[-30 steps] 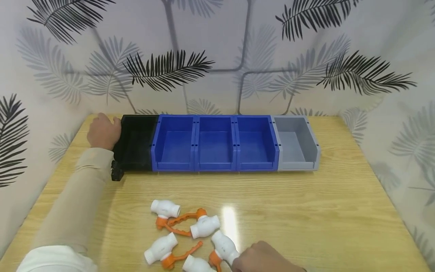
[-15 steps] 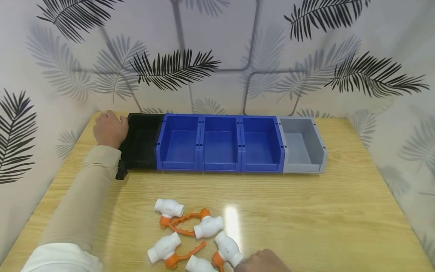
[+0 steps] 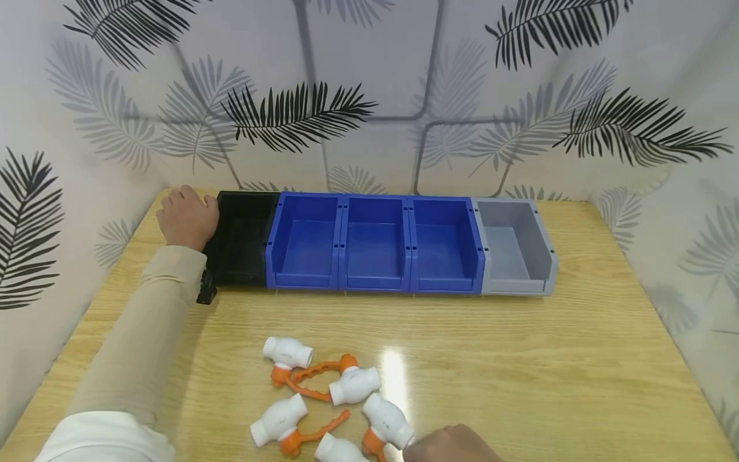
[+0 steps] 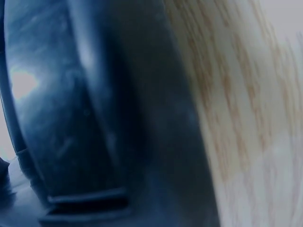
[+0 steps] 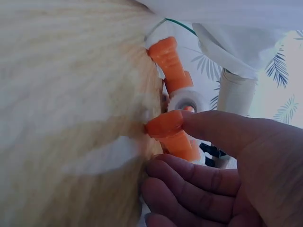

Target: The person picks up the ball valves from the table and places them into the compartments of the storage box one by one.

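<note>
My left hand [image 3: 187,217] rests on the table against the left side of a black bin [image 3: 239,240], its fingers loosely bent. In the left wrist view the bin's dark wall [image 4: 66,113] fills much of the picture and no hand shows. Several white ball valves with orange lever handles lie on the wood. My right hand [image 3: 453,444], low in the head view, is beside one ball valve [image 3: 388,420]. From the right wrist, the right hand [image 5: 208,175] has its thumb on an orange valve part [image 5: 165,124], with bent fingers just below, pinching it.
Three blue bins [image 3: 372,253] and a grey bin [image 3: 510,253] continue the row from the black one. More ball valves [image 3: 355,385] lie left of the right hand. A leaf-patterned wall covering [image 3: 369,77] stands behind the table [image 3: 548,366].
The head view has shifted slightly, so the whole scene sits further right. Both hands stay in about the same places, and the bins and valves have not visibly moved.
</note>
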Motion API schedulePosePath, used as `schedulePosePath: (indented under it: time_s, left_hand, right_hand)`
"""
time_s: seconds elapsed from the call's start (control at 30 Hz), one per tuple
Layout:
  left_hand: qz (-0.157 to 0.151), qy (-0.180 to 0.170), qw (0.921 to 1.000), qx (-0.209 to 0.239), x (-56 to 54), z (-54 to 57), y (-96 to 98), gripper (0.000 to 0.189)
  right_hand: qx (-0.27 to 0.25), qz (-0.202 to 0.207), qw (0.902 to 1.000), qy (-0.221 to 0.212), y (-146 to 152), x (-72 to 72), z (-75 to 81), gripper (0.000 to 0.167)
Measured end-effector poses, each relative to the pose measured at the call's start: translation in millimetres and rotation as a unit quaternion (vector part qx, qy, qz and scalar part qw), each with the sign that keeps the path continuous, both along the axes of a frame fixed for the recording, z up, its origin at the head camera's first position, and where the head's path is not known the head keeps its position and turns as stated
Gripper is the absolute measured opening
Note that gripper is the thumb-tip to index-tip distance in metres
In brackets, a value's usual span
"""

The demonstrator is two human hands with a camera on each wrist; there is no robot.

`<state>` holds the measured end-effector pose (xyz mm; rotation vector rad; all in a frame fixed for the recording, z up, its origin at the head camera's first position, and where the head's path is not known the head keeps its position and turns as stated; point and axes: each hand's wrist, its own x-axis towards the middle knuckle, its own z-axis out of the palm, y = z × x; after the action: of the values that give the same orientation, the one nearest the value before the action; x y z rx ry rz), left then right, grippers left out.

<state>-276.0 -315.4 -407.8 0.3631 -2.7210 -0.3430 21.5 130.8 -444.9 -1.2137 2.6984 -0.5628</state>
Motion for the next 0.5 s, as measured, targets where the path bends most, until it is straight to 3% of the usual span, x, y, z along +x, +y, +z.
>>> schedulePosePath:
  time_s: [0.17, 0.3, 0.5]
  left_hand:
    - [-0.002, -0.010, 0.9999, 0.005, 0.0, -0.7, 0.1, 0.043]
    - [-0.001, -0.013, 0.9999, 0.008, -1.6, -2.9, -1.6, 0.043]
    - [0.003, 0.011, 0.9999, 0.006, -0.7, -3.0, 0.9, 0.040]
  right_hand:
    - [-0.023, -0.003, 0.9986, -0.048, 6.0, -3.1, 6.8, 0.026]
    - [-0.041, 0.017, 0.9985, -0.032, 11.5, -7.5, 7.4, 0.020]
    - [-0.054, 0.044, 0.9974, 0.021, 19.3, -11.6, 4.2, 0.007]
